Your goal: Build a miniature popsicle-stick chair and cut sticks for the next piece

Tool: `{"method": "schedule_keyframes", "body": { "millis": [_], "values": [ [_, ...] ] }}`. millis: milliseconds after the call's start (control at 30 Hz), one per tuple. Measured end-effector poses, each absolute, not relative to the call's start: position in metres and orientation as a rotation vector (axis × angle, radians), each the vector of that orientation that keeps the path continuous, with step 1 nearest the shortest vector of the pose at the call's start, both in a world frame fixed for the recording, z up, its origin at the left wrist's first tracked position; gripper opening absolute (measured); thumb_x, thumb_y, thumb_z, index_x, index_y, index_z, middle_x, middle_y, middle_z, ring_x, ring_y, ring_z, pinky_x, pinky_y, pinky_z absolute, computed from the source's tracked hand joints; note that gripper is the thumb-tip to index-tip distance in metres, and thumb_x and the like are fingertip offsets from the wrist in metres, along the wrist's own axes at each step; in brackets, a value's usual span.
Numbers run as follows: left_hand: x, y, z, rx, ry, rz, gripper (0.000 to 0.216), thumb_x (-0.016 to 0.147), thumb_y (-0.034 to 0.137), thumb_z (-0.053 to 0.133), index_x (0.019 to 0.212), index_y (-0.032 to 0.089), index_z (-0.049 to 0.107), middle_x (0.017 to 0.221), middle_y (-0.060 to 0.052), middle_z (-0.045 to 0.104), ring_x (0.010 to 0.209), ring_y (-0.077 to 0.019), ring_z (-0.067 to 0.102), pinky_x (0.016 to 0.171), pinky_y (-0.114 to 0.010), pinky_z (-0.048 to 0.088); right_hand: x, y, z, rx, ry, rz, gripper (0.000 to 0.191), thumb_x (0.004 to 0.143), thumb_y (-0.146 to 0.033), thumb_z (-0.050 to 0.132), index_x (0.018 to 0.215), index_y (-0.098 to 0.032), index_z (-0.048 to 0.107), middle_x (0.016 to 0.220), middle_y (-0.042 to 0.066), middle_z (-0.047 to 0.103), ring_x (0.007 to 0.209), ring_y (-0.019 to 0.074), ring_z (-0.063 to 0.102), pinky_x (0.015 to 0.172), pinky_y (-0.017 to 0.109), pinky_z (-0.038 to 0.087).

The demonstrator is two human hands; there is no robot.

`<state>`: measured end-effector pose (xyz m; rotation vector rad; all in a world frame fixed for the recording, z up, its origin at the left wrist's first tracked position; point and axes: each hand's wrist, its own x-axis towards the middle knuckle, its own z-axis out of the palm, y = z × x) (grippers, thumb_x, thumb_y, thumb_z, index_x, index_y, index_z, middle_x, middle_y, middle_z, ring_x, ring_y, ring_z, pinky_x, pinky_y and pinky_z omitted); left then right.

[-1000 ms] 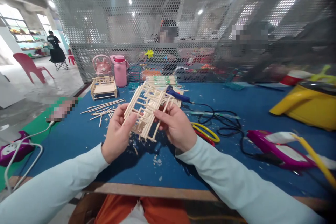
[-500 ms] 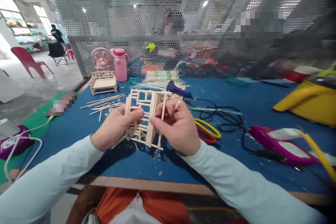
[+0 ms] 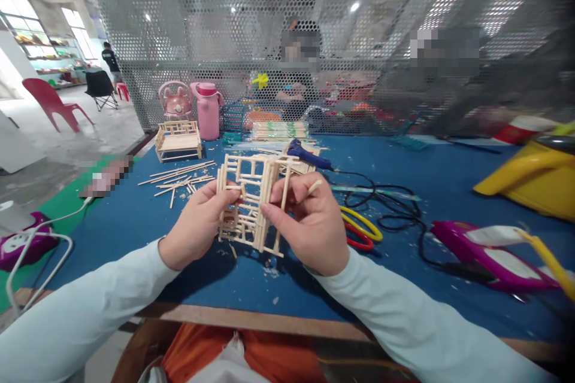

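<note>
Before the stick frame (image 3: 260, 230) the tabletop (image 3: 215, 287) offers passage, but a glue gun (image 3: 309, 155) obstructs behind its right side.

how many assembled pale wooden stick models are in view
2 visible: an open pale wooden-stick framework held by the left hand and right hand, and a bench-shaped wooden-stick model at back left on the blue table. More may be hidden.

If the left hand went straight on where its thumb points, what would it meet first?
The left hand would most likely meet the clustered uprights of the pale wooden stick frame it holds; beyond them, probably the bare right hand, though depth is unclear.
</note>
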<state>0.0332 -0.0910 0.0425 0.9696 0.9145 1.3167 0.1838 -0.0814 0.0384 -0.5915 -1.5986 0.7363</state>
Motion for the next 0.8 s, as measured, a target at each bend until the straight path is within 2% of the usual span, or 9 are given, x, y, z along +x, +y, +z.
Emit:
{"method": "schedule_keyframes", "body": {
  "millis": [133, 300, 433, 533, 667, 800],
  "values": [
    [0.030, -0.087, 0.041, 1.069, 1.005, 1.325, 0.013, 0.066, 0.024, 0.060, 0.075, 0.015, 0.060, 0.065, 0.001, 0.060, 0.057, -0.0099, 0.054, 0.058, -0.023, 0.044, 0.184, -0.082, 0.039, -0.585, -1.600, 0.738, 0.034, 0.069, -0.011, 0.060, 0.072, -0.023, 0.028, 0.068, -0.005, 0.043, 0.062, 0.0096, 0.045, 0.056, 0.023, 0.038],
    [0.030, -0.087, 0.041, 1.056, 1.044, 1.237, 0.012, 0.066, 0.022, 0.058, 0.075, 0.015, 0.057, 0.068, 0.001, 0.059, 0.055, -0.0087, 0.052, 0.052, -0.021, 0.043, 0.184, -0.082, 0.040, -0.572, -1.602, 0.719, 0.033, 0.069, -0.008, 0.058, 0.073, -0.023, 0.029, 0.068, -0.006, 0.042, 0.063, 0.0090, 0.045, 0.058, 0.023, 0.038],
    [0.028, -0.088, 0.046, 0.908, 0.871, 1.222, 0.031, 0.058, 0.010, 0.052, 0.089, 0.016, 0.057, 0.074, 0.000, 0.062, 0.055, -0.0091, 0.055, 0.053, -0.021, 0.045, 0.186, -0.079, 0.040, -0.571, -1.575, 0.746, 0.034, 0.069, -0.007, 0.059, 0.073, -0.023, 0.029, 0.068, -0.006, 0.042, 0.063, 0.0088, 0.044, 0.059, 0.023, 0.038],
    [0.025, -0.087, 0.047, 0.880, 0.699, 1.167, 0.039, 0.060, 0.010, 0.052, 0.098, 0.016, 0.057, 0.076, -0.002, 0.064, 0.059, -0.0103, 0.058, 0.056, -0.022, 0.047, 0.188, -0.076, 0.039, -0.543, -1.540, 0.814, 0.035, 0.068, -0.006, 0.060, 0.073, -0.023, 0.030, 0.068, -0.006, 0.043, 0.064, 0.0086, 0.044, 0.059, 0.022, 0.037],
    [0.024, -0.086, 0.042, 0.925, 0.694, 1.063, 0.019, 0.068, 0.020, 0.061, 0.085, 0.013, 0.063, 0.066, -0.002, 0.064, 0.058, -0.0118, 0.059, 0.057, -0.023, 0.046, 0.190, -0.076, 0.039, -0.504, -1.528, 0.942, 0.036, 0.066, -0.008, 0.064, 0.074, -0.023, 0.031, 0.069, -0.006, 0.044, 0.062, 0.0083, 0.044, 0.057, 0.022, 0.036],
    [0.019, -0.083, 0.038, 1.059, 0.814, 1.056, 0.021, 0.066, 0.029, 0.069, 0.076, 0.011, 0.065, 0.066, -0.002, 0.065, 0.056, -0.0101, 0.056, 0.056, -0.022, 0.043, 0.191, -0.077, 0.039, -0.508, -1.531, 0.991, 0.037, 0.066, -0.011, 0.067, 0.073, -0.023, 0.032, 0.068, -0.006, 0.045, 0.060, 0.0079, 0.043, 0.055, 0.022, 0.035]
  ]
}}
